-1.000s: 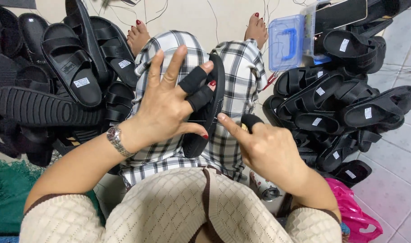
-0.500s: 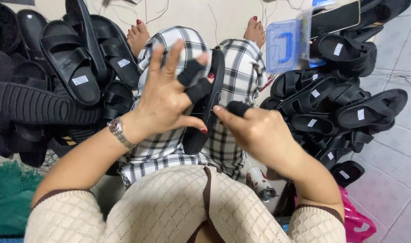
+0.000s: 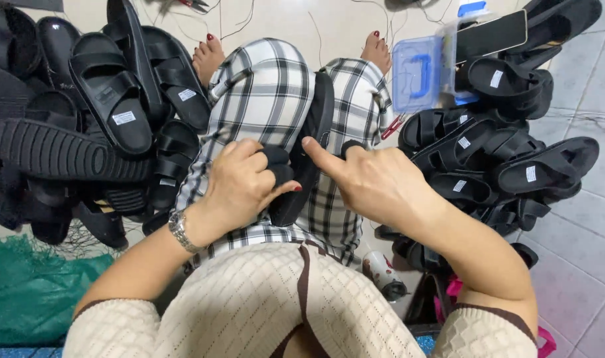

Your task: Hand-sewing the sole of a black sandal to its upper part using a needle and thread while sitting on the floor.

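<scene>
A black sandal (image 3: 309,159) lies along the lap, between the plaid knees. The left hand (image 3: 239,185) curls over its strap (image 3: 276,162), fingers pressed around it. The right hand (image 3: 375,185) touches the sandal's right side, forefinger stretched out, other fingers folded. Left of the sandal lies a sandal pile (image 3: 84,126); right of it, a blue box (image 3: 418,73).

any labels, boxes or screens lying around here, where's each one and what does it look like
Phone: upper right, on top of the box and sandals; flat black rectangle, screen dark.
Plastic box: upper right, beside the right foot; clear blue, blue handle.
White stickers: small white rectangles on footbeds of black sandals, left pile.
White tags: the same kind on sandals in the right pile.
Small can: floor by the right forearm; white, dark patterned.
</scene>
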